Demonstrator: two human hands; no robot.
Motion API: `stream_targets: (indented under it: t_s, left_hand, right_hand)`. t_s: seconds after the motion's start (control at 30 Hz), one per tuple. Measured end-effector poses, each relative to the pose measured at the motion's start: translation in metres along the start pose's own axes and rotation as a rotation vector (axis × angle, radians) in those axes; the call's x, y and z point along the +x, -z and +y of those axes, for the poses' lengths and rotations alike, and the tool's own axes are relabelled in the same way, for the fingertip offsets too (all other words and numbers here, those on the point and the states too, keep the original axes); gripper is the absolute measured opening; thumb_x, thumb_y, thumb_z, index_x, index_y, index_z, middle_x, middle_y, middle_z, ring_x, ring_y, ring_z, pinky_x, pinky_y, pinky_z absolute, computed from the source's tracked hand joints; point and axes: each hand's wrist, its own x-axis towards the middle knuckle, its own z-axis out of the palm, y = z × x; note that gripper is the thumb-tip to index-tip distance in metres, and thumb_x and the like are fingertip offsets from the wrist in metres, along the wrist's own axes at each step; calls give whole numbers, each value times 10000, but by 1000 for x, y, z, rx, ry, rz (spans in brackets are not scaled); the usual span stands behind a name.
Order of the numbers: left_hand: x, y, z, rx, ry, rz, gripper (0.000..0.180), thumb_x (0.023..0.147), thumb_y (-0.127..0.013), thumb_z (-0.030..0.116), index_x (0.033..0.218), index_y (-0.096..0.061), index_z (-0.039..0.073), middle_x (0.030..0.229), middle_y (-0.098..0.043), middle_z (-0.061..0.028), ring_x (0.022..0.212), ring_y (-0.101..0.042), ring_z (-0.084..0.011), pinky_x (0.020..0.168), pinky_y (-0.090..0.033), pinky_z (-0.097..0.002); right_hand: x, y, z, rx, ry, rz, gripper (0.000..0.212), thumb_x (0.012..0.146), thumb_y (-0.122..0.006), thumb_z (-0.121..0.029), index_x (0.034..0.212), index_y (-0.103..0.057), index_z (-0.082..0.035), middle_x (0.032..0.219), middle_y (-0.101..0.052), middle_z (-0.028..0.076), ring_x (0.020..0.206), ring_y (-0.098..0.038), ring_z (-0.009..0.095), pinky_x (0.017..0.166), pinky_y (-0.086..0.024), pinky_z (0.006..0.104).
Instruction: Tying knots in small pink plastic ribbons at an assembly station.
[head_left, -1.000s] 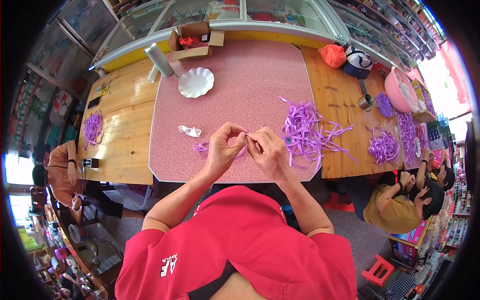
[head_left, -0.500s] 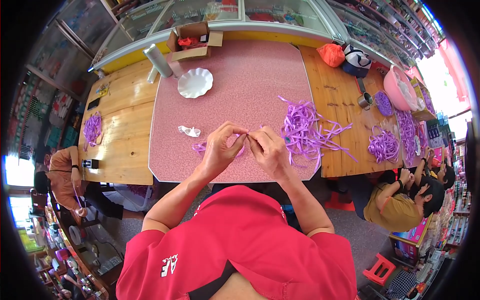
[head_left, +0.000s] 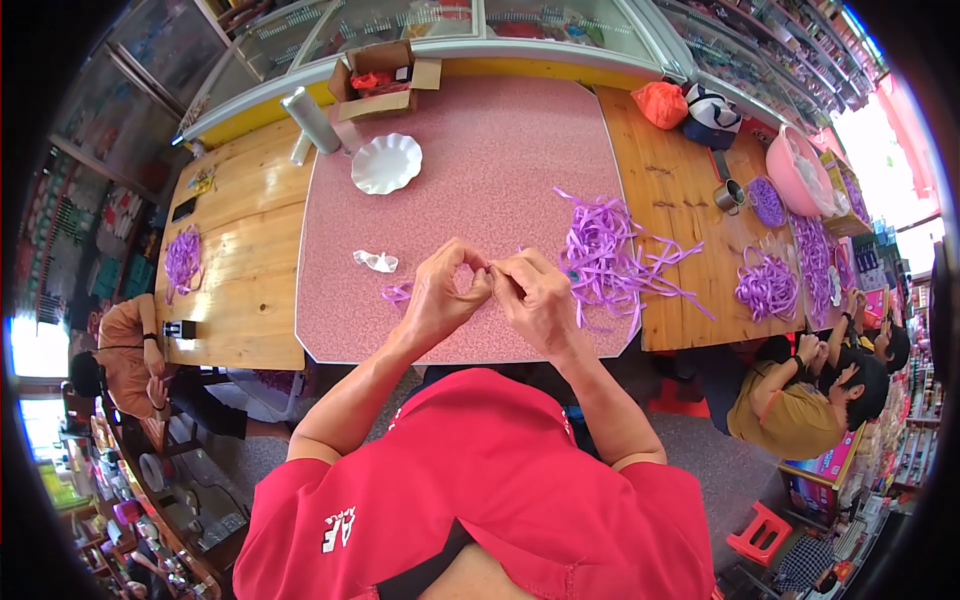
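Observation:
My left hand (head_left: 447, 291) and my right hand (head_left: 534, 290) meet above the pink tabletop (head_left: 345, 318), fingertips pinched together. Whatever lies between the fingertips is too small and covered to make out. A short length of purple ribbon (head_left: 397, 293) shows on the table beside my left hand, partly hidden by it. Just to the right of my right hand lies a loose, tangled heap of purple ribbons (head_left: 601, 245), some trailing over the table's right edge. A small crumpled piece of clear white plastic (head_left: 377, 261) rests left of my left hand.
Farther back stand a white scalloped plate (head_left: 387, 164), a pale roll (head_left: 312, 121) and an open cardboard box (head_left: 384, 88). Wooden tables flank mine, with more ribbon (head_left: 766, 287), a metal mug (head_left: 729, 195) and a pink basin (head_left: 797, 175). Other people sit at left and right.
My hands stay pinched together with small finger movements; the left fingers now curve into a rounder ring. The person at left has brought their hands closer together.

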Motion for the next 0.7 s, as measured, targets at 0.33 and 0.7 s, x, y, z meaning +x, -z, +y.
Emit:
stream_targets:
  t_s: [0.33, 0.7]
  left_hand:
    - [4, -5, 1, -16, -38, 77, 165, 752, -679, 6, 870, -565, 30, 862, -642, -111, 812, -639, -285, 739, -496, -366]
    - [7, -5, 14, 276, -143, 215, 186, 720, -709, 29, 865, -608, 87, 889, -617, -45, 923, -585, -227, 950, -356, -408]
  right_hand:
    - [3, 1, 2, 820, -717, -87, 108, 944, -631, -132, 917, -651, -29, 723, -572, -19, 574, -512, 42, 490, -405, 208]
    - [-2, -10, 0, 906, -740, 62, 105, 940, -645, -131, 905, -645, -32, 731, -587, -3, 569, -504, 46, 495, -416, 205]
